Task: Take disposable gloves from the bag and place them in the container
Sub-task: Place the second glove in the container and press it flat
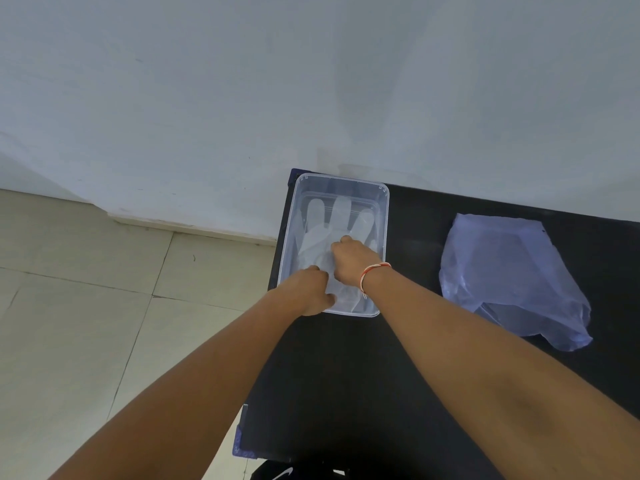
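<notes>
head cam — steep downward look | near: container (381, 216) on table (415, 341) | wall ahead

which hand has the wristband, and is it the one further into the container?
The right hand: a red-and-white band circles its wrist, and it reaches deeper into the clear container, onto the glove. The left hand is bare, at the near rim.
</notes>
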